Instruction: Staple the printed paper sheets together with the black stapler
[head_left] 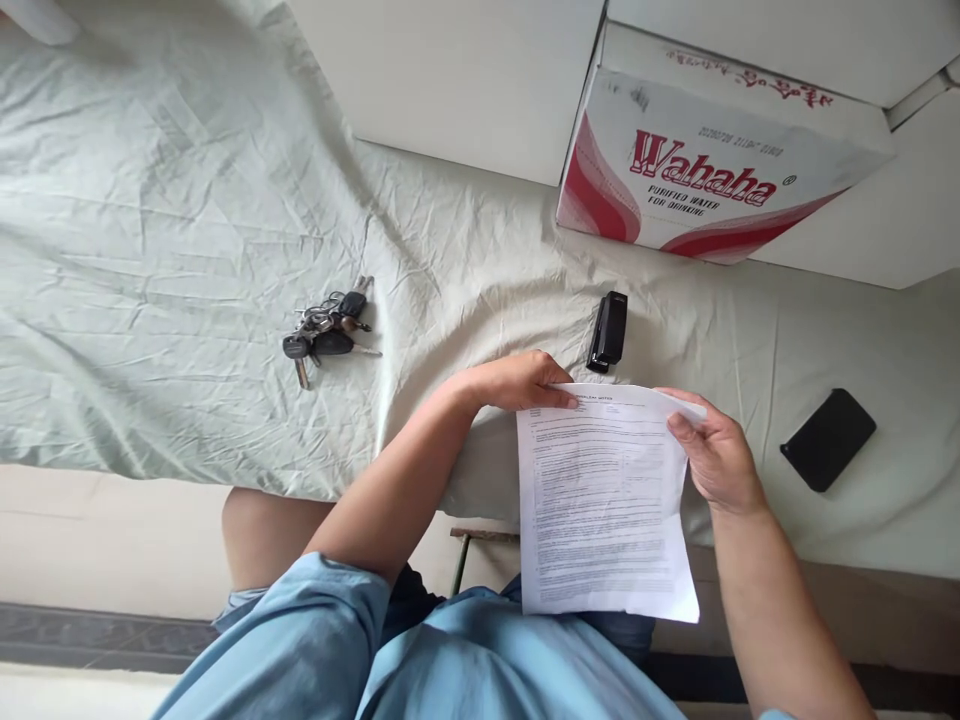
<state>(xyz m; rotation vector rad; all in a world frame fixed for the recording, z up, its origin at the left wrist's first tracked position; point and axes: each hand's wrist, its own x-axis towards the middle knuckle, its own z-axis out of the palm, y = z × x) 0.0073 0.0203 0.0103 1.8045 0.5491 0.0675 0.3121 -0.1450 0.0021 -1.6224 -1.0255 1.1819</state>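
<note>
A printed sheet of paper (pixel 604 510) hangs over my lap, its text facing me. My left hand (pixel 525 380) grips its top left edge, thumb on the front and fingers behind. At the top right corner, my right hand (pixel 716 450) pinches the sheet, with the thumb on the printed side. The paper bows slightly between the hands; whether it is one sheet or several, I cannot tell. Just beyond its top edge a black stapler (pixel 608 332) lies on the cloth, apart from both hands.
A bunch of keys (pixel 328 328) lies on the wrinkled pale cloth (pixel 187 250) to the left. To the right rests a black phone-like object or case (pixel 829 440). A Wahaha water carton (pixel 705 170) stands at the back, among white boxes or panels (pixel 465 80).
</note>
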